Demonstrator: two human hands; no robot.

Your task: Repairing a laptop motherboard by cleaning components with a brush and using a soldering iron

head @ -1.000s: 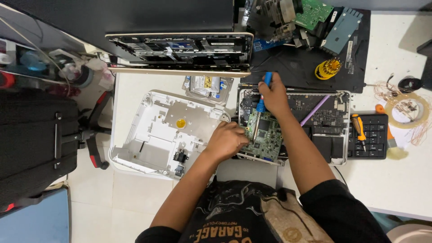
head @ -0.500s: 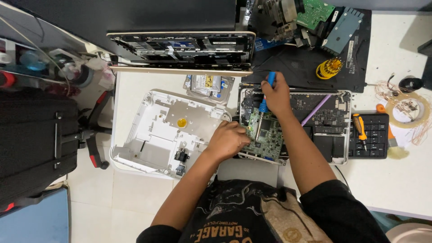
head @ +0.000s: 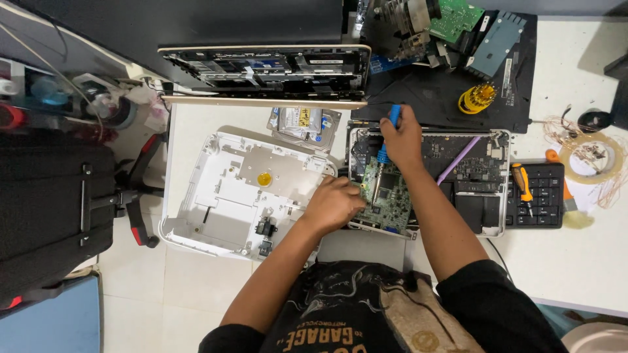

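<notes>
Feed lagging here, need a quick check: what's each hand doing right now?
Left hand: fingers curled, pressing on the edge of the green circuit board.
Right hand: closed around the blue-handled screwdriver, tip down on the board.

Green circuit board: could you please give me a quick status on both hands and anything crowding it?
Right hand grips blue-handled screwdriver, tip down on green circuit board. Left hand rests on board's left edge. Opened laptop base lies underneath; white casing alongside.

The right hand (head: 403,140) grips a blue screwdriver (head: 387,140) upright on the green circuit board (head: 386,196), which the left hand (head: 333,204) seemingly steadies.
</notes>
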